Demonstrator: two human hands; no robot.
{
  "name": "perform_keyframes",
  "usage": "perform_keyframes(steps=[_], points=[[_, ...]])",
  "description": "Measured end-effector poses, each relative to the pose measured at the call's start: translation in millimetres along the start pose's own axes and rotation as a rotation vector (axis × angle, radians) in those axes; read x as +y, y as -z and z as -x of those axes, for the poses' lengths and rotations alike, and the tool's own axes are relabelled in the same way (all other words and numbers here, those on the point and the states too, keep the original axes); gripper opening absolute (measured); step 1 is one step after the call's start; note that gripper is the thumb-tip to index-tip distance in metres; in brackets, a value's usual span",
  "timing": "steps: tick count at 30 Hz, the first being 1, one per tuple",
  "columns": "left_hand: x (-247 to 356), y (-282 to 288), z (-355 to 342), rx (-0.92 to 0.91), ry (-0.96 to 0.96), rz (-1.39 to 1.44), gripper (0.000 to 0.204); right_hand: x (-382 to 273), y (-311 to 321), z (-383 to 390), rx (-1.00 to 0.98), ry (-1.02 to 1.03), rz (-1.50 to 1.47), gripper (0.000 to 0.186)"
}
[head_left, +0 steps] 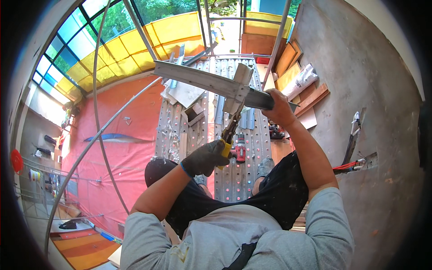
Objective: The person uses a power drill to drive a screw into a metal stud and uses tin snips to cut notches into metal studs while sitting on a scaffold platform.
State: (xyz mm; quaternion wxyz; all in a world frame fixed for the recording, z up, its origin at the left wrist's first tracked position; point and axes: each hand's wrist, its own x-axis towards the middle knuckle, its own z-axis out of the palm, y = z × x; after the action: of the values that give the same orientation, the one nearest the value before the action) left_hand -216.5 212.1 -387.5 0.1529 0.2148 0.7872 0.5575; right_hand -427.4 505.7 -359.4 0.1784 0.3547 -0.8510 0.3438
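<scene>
My left hand (pixel 203 159), in a dark glove, is closed round the yellow handles of a pair of tin snips (pixel 231 129). The snips point up and away from me, their jaws against the underside of a metal channel piece (pixel 198 78). That channel is long and grey, with a shorter piece crossing it where the snips reach it. Gripping its right end is my right hand (pixel 280 108), which is bare, fingers wrapped round the metal. Whether the jaws are closed on the metal is too small to tell.
I am on a perforated metal scaffold platform (pixel 223 180). A red drill (pixel 240 148) stands between my feet; a small open box (pixel 193 113) and metal offcuts lie beyond. Scaffold poles (pixel 97 81) cross at left. Boards (pixel 310 101) lean along the right wall, and red sheeting (pixel 112 166) spreads below left.
</scene>
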Motion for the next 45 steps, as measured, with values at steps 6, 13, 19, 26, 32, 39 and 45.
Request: perform_keyframes(steps=[6, 13, 19, 26, 32, 39, 45], points=[[-0.3, -1.0, -1.7, -0.033, -0.331, -0.397, 0.023, 3.9, 1.1, 1.6, -0.003, 0.046, -0.022, 0.06], [15.6, -3.6, -8.1, -0.026, 0.362, 0.304, 0.038, 0.0, 3.4, -0.3, -0.065, 0.029, -0.028, 0.06], [-6.1, -4.4, 0.2, -0.064, 0.173, 0.206, 0.071, -1.9, 2.4, -4.3, -0.116, 0.034, -0.092, 0.06], [-28.0, -23.0, 3.8, 0.0, 0.143, 0.436, 0.04, -2.6, -0.6, -6.0, -0.097, 0.072, -0.08, 0.057], [19.6, -21.0, -3.2, 0.062, 0.267, 0.215, 0.033, -0.4, 2.4, -2.8, -0.107, 0.058, -0.094, 0.057], [44.2, -18.1, -13.8, 0.186, 0.448, 0.229, 0.023, 3.9, 1.9, -5.8, -0.157, -0.025, 0.028, 0.063], [37.4, -4.6, -1.0, 0.052, 0.336, 0.094, 0.038, 0.9, -2.7, -4.4, -0.188, -0.014, 0.125, 0.063]])
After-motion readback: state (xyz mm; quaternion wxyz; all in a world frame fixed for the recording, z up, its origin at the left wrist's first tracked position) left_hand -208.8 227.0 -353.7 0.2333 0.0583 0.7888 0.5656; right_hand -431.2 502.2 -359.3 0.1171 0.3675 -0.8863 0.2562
